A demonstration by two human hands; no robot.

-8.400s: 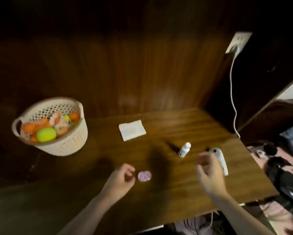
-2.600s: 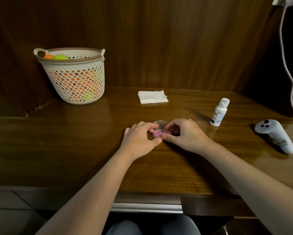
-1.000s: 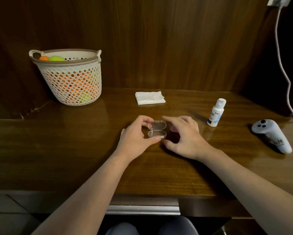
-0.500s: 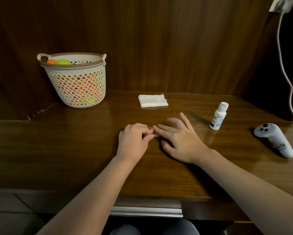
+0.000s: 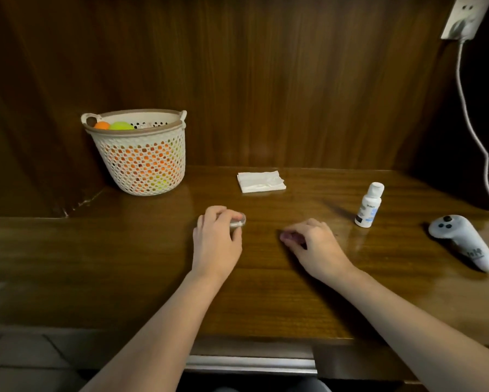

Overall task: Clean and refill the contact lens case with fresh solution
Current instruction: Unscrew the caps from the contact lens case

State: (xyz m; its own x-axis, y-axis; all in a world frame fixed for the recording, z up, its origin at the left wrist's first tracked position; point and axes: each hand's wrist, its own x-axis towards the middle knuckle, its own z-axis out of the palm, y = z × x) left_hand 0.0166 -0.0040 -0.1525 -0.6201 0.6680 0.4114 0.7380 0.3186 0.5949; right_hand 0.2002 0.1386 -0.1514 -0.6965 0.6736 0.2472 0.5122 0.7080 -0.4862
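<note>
My left hand (image 5: 216, 241) rests on the wooden table (image 5: 124, 264) and holds a small clear plastic case (image 5: 237, 221) at its fingertips. My right hand (image 5: 315, 244) lies to the right of it, fingers curled around a small purple lens holder (image 5: 290, 237) that is mostly hidden and blurred. A white solution bottle (image 5: 369, 205) with its cap on stands upright further right, apart from both hands. A folded white tissue (image 5: 261, 181) lies behind the hands near the wall.
A white perforated basket (image 5: 141, 154) with orange and green balls stands at the back left. A grey hand controller (image 5: 464, 241) lies at the right edge. A white cable (image 5: 471, 123) hangs from a wall socket (image 5: 464, 21) at the top right.
The two hands, together at the case half a second ago, have drawn apart. The left keeps the clear case; the right has carried the purple piece to the right.
</note>
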